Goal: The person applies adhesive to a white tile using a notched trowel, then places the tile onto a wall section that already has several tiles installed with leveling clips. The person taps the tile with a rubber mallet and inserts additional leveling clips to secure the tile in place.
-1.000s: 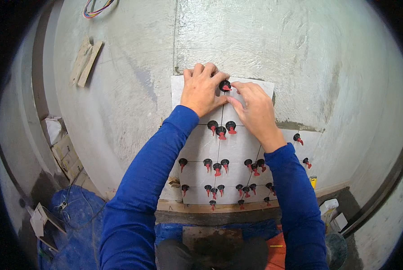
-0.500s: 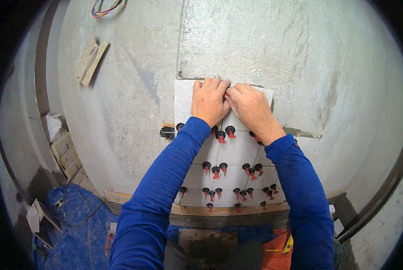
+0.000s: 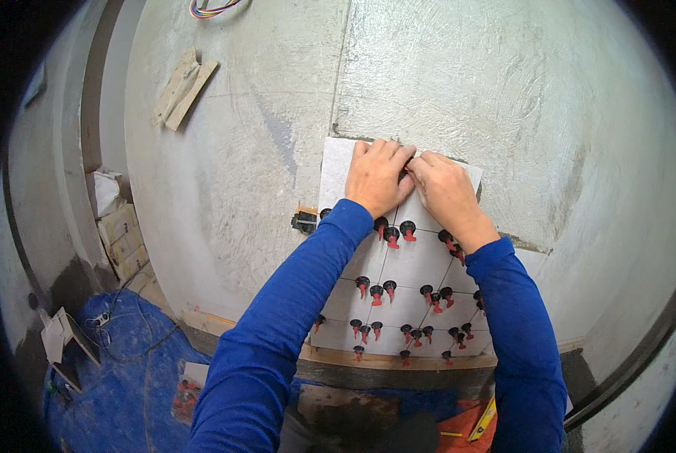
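Observation:
Both my hands are at the upper edge of a field of white wall tiles [image 3: 416, 260], over the joint between two top-row tiles. My left hand [image 3: 378, 179] lies on the left tile [image 3: 336, 162], its fingers curled and closed around a small black-and-red tile leveling clip [image 3: 407, 173] at the joint. From the other side, my right hand [image 3: 450, 195] pinches the same clip, thumb and fingers together, resting by the right tile [image 3: 468, 175]. My fingers hide most of it. More black leveling clips with red handles [image 3: 376, 294] sit in clusters at the lower joints.
Grey rough mortar [image 3: 459, 75] covers the wall above. A wooden piece [image 3: 187, 89] and coloured wires [image 3: 216, 10] are at upper left. A black electrical box [image 3: 305, 221] sits beside the tiles. Below lie a blue sheet [image 3: 127, 377] with cables and a yellow level [image 3: 483, 420].
The whole view has shifted, so the wall and tiles appear farther right. Both hands remain at the same joint, with the right fingers slightly moved around the clip.

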Tool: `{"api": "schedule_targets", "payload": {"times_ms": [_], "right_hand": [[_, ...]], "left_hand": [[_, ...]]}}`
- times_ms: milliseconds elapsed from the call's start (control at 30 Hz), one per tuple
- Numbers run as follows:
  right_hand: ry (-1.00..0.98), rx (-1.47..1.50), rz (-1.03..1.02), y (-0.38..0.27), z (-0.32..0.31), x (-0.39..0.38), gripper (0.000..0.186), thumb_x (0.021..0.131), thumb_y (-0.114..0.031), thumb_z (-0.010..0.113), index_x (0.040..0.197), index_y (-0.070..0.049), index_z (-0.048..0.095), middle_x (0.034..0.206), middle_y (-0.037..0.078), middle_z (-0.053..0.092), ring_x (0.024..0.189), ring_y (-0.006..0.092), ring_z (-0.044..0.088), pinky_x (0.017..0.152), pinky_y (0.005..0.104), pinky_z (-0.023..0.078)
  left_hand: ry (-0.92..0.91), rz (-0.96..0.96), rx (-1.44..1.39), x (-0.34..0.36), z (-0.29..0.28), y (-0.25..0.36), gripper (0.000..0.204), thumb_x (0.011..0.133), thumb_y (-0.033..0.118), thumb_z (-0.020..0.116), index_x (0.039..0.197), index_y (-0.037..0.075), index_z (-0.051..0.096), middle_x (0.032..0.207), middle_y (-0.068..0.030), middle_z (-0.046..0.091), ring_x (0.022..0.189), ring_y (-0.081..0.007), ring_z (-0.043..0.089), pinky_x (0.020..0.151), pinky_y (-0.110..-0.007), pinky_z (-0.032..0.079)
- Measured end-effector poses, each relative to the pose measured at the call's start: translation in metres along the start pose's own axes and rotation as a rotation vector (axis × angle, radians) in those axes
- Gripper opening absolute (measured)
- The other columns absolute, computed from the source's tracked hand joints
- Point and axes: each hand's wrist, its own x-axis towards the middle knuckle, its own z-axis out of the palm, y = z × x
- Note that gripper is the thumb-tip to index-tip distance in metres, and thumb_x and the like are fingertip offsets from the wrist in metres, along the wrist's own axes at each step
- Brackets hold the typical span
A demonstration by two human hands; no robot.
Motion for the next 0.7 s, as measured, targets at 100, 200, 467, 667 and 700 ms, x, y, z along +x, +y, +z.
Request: {"api": "schedule_targets", "payload": {"times_ms": [100,200,467,667,700], "right_hand": [[-0.028,0.005,0.002,0.003,-0.001,0.0,0.009,0.088,-0.007,0.063,0.095,-0.004,0.068,0.091,0.013,0.067,0.093,0.0334,0.07,0.078,0.0455,0.058],[-0.056,-0.004,0.008,0.004,-0.002,0.0,0.008,0.088,-0.007,0.065,0.095,-0.004,0.069,0.09,0.014,0.067,0.091,0.0339,0.07,0.078,0.0462,0.057],[-0.097,0.03,-0.014,0.003,-0.006,0.008,0.008,0.089,-0.007,0.066,0.095,-0.003,0.069,0.087,0.015,0.066,0.088,0.0355,0.07,0.077,0.0475,0.057],[-0.118,0.035,-0.076,0.006,-0.011,0.011,0.005,0.085,-0.003,0.065,0.09,-0.003,0.064,0.085,0.015,0.066,0.087,0.0364,0.069,0.076,0.0479,0.056],[-0.127,0.039,-0.079,0.007,-0.011,0.012,0.005,0.084,-0.002,0.065,0.089,-0.003,0.064,0.085,0.015,0.066,0.087,0.0365,0.069,0.076,0.0479,0.056]], "left_hand": [[0.051,-0.059,-0.065,-0.002,0.0,0.0,0.045,0.076,0.024,0.082,0.118,0.013,0.07,0.099,-0.0038,0.068,0.099,-0.0252,0.063,0.09,-0.043,0.04],[0.088,-0.113,-0.054,-0.005,0.002,0.0,0.036,0.074,0.026,0.086,0.104,0.014,0.071,0.095,-0.0026,0.066,0.095,-0.0248,0.061,0.088,-0.043,0.039],[0.161,-0.127,-0.086,-0.011,0.01,0.005,0.029,0.073,0.025,0.086,0.092,0.013,0.069,0.089,-0.0025,0.06,0.092,-0.025,0.058,0.085,-0.043,0.037],[0.117,-0.058,-0.108,-0.009,0.009,-0.001,0.025,0.075,0.022,0.083,0.088,0.012,0.064,0.088,-0.0037,0.059,0.093,-0.0258,0.058,0.086,-0.043,0.037],[0.111,-0.041,-0.114,-0.008,0.008,-0.002,0.025,0.075,0.022,0.083,0.088,0.012,0.063,0.088,-0.004,0.059,0.092,-0.0259,0.058,0.086,-0.043,0.037]]}}
